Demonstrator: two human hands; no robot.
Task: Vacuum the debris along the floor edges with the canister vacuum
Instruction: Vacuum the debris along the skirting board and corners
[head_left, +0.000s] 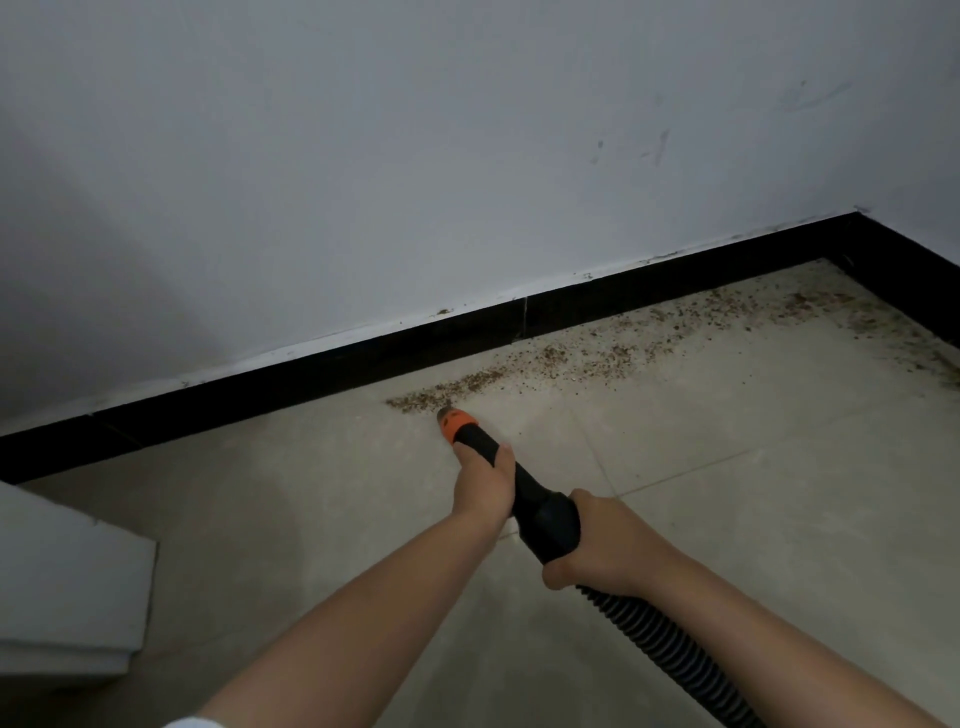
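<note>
A black vacuum wand (540, 512) with an orange nozzle tip (455, 421) points down at the tiled floor. My left hand (483, 480) grips the wand just behind the orange tip. My right hand (602, 545) grips the thick black handle end, where the ribbed black hose (660, 652) runs off toward the lower right. The tip sits at the left end of a band of brown crumbly debris (597, 358) that stretches along the black baseboard (311, 379) toward the right corner. The canister itself is out of view.
A white wall (415, 156) rises above the baseboard, meeting a second wall at the far right corner (862, 228). A white ledge or piece of furniture (67, 582) juts in at the lower left. Beige floor tiles (753, 519) spread to the right.
</note>
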